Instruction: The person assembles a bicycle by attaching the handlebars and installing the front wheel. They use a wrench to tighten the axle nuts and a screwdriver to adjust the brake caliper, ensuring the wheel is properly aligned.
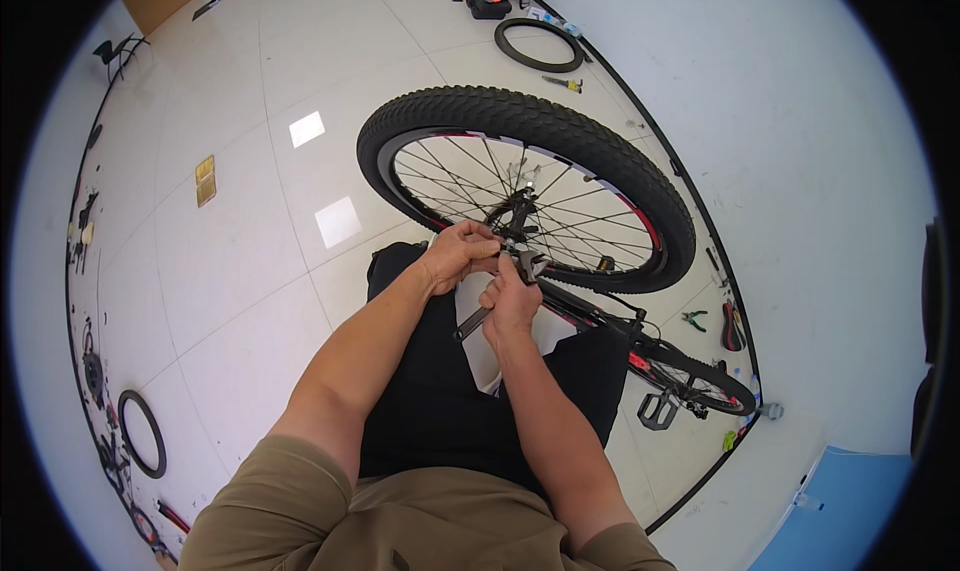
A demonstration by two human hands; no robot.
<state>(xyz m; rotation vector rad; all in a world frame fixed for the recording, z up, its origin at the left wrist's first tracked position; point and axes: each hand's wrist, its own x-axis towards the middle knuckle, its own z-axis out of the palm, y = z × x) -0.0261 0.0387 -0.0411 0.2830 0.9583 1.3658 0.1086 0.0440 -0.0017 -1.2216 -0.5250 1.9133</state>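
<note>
A bicycle wheel with a knobby black tire [540,121] stands in front of my knees, joined to a bicycle frame [570,309] that runs off to the right. My right hand [512,303] is closed round an adjustable wrench [472,323], its jaw end pointing up beside the hub and its handle end sticking out toward my lap. Close by, my left hand [460,256] pinches at a small part near the wheel's hub [520,211]. The fingers hide what they hold there.
A second, smaller-looking wheel [700,381] and a pedal [657,409] are at right. Green-handled pliers [694,319] and a red-black saddle [733,326] lie by the wall. A loose tire [538,46] lies far off, another [142,433] at left, near scattered parts.
</note>
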